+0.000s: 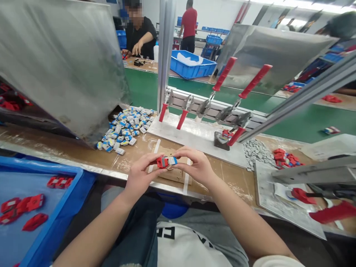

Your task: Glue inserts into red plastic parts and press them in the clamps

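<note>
My left hand (pixel 141 172) pinches a small red and grey part (pixel 162 162) between thumb and fingers. From the other side, my right hand (pixel 196 165) grips a small white and blue piece (pixel 172 161). The two pieces meet end to end, or nearly so; whether they are joined cannot be made out. Both are held above a wooden board (pixel 178 175) with white strips on the bench. Behind my left hand lies a heap of white, blue and yellow pieces (pixel 125 128).
Toggle clamps with red handles (pixel 182 119) stand on a metal plate (pixel 194 135) beyond my hands. A blue bin (pixel 80 178) with red parts is at left. Grey pieces (pixel 257 152) and red parts (pixel 285 158) lie at right. A person (pixel 144 31) works across the green belt (pixel 141 85).
</note>
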The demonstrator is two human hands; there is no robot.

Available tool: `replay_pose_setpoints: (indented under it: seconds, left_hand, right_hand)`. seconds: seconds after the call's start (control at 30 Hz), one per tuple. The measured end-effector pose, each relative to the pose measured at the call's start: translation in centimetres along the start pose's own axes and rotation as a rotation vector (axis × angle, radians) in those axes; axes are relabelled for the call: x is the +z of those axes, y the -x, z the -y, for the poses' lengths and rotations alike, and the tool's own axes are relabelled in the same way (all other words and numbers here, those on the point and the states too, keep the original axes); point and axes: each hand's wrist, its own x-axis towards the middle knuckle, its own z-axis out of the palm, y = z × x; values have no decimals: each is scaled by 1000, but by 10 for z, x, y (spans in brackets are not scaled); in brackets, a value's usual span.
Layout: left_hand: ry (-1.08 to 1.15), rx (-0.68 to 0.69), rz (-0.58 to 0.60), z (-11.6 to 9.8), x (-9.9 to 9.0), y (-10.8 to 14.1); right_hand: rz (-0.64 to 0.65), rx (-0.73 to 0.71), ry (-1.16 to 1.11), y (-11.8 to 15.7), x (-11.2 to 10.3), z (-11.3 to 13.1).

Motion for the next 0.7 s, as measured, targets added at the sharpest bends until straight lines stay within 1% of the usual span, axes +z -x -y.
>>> replay_pose_setpoints:
  seconds: [0.1,0.17,0.27,0.43,0.53,0.6,0.63,0.7]
  left_hand:
    - [-100,74,91,-9,19,-5]
    - [-115,94,133,-15,32,-7]
    - [-89,92,166,-19,55,-9]
    - [-104,136,240,-18,95,-6]
    - [6,151,334,-20,123,-1]
    - [110,118,372,-23,145,1]
    - [147,88,372,-25,157,1]
    - [194,15,357,-27,179,-1]
  right_hand:
    - [-61,-17,61,20,-21,0]
    - [-114,-44,102,33,-32,3]
    - [-223,-89,181,52,-44,8]
    - [-383,-190,329,88,-61,9]
    - [-490,-251,445,110,-69,9]
    - [-556,-288,558,123,-72,10]
    - [-578,-303,625,129,-74,12]
    - [-585,-264,766,141,-80,17]
